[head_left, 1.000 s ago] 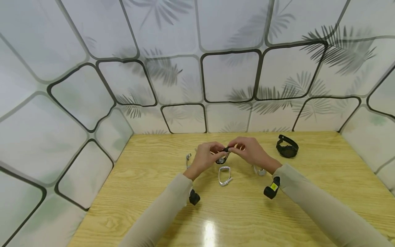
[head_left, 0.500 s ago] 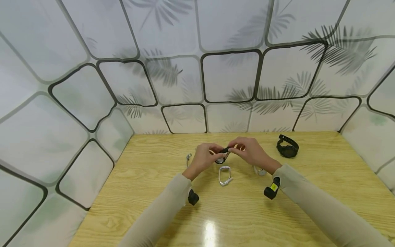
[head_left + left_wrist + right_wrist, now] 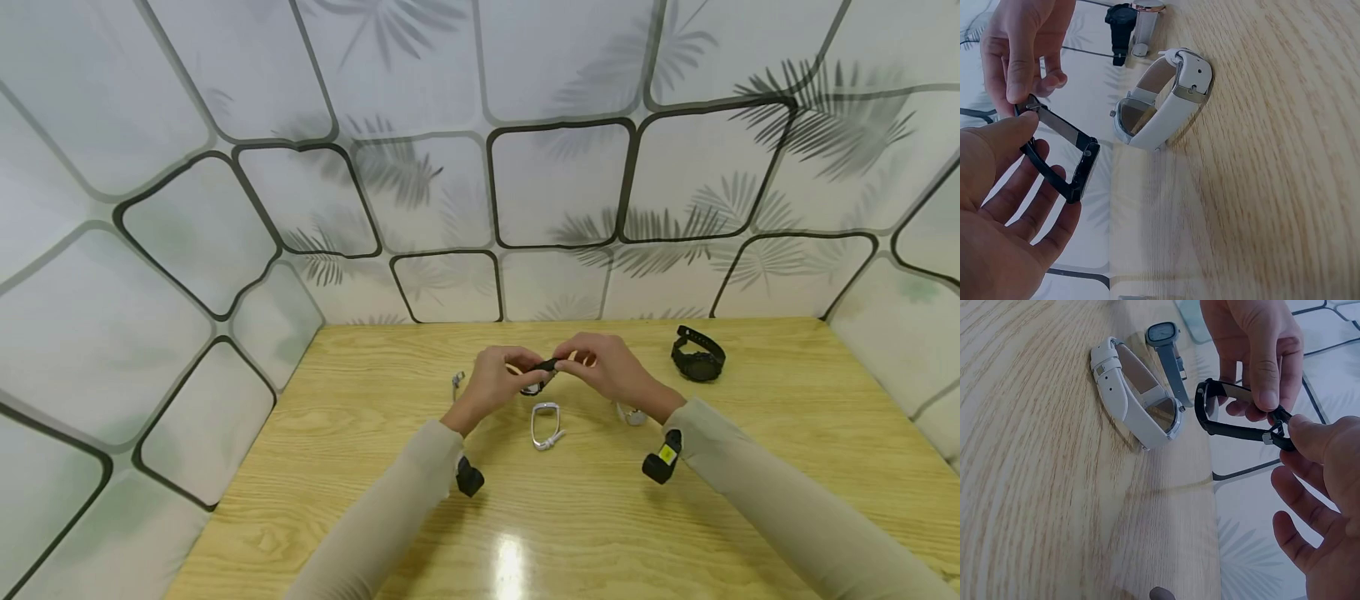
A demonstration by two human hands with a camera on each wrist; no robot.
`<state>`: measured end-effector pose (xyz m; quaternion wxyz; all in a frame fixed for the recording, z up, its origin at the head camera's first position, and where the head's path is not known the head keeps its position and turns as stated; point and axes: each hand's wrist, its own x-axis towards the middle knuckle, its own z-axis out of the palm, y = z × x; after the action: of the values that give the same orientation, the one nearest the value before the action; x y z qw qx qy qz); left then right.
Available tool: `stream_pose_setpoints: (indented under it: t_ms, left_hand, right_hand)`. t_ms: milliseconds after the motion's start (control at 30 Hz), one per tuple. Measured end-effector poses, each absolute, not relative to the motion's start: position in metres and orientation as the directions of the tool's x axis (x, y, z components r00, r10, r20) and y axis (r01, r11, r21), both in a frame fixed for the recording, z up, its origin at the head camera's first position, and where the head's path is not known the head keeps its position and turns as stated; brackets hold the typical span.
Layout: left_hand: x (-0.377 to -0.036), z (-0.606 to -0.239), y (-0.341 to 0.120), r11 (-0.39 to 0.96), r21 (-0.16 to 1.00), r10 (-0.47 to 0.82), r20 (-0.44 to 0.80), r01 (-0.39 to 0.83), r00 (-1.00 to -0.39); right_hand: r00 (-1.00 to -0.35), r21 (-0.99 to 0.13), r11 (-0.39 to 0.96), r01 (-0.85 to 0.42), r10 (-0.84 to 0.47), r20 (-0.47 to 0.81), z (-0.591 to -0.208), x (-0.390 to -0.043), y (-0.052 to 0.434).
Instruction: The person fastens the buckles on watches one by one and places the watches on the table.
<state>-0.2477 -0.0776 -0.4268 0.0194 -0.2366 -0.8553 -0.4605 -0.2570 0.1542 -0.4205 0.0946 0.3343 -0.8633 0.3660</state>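
Black watch (image 3: 1235,422) held in the air above the table

Slim black strap closed into a loop, small dark case at one end, silver buckle at the other — pinched at the buckle end, case end hanging free.

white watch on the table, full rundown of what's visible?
The white watch lies on its side on the wooden table, just on the person's side of the two hands. Its strap, which looks like smooth leather or plastic, is buckled into a closed loop with a silvery metal buckle and a white keeper; the strap tip sticks out past it. The case is slim, rectangular and silvery, with a reflective glass face. Neither the left hand nor the right hand touches it; they hold a black watch above the table.
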Motion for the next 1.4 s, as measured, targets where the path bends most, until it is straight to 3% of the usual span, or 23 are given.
stream_pose_setpoints:
  t_ms: [433, 800, 1233, 1400]
  left_hand:
    - [-0.2474, -0.4283, -0.0758, 0.498, 0.731, 0.383, 0.299, 0.468, -0.874]
    - [-0.2475, -0.4298, -0.0792, 0.473, 0.734, 0.392, 0.320, 0.488, -0.862]
    - [-0.2486, -0.4303, -0.0765, 0.485, 0.718, 0.393, 0.331, 0.499, -0.858]
    - [-0.2471, -0.4279, -0.0760, 0.466, 0.734, 0.380, 0.339, 0.495, -0.861]
  right_hand:
    - [-0.751, -0.550, 0.519, -0.655, -0.531, 0.394, -0.4227, -0.2582, 0.1503]
    - [-0.810, -0.640, 0.511, -0.574, -0.467, 0.354, -0.4285, -0.2574, 0.1552]
    - [-0.731, -0.485, 0.548, -0.682, -0.536, 0.422, -0.4276, -0.2564, 0.1464]
    - [-0.775, -0.565, 0.532, -0.630, -0.467, 0.425, -0.4274, -0.2542, 0.1485]
